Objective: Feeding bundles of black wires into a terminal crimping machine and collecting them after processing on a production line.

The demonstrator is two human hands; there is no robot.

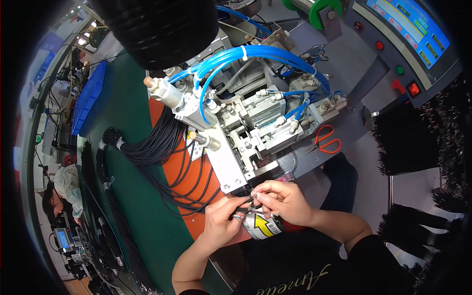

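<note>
My left hand (223, 219) is closed on a black cable (241, 202) just in front of the machine's pale metal plate. Fine coloured wire ends (239, 217) stick out by its fingers. Close beside it, almost touching, my right hand (282, 199) pinches with thumb and forefinger at the cable's end; the exact piece between those fingertips is too small to make out. Right beneath both hands is a white round part with a yellow arrow label (259, 226). Above them stands the machine (255, 118), with metal blocks, air fittings and blue hoses (250, 51).
A bundle of black cables (152, 142) lies over an orange mat (179, 169) and green table (128, 182) at left. Red-handled snips (327, 140) rest right of the machine. A control screen (413, 29) stands at upper right; cable bundles (408, 142) hang at right. A blue tray (90, 101) lies far left.
</note>
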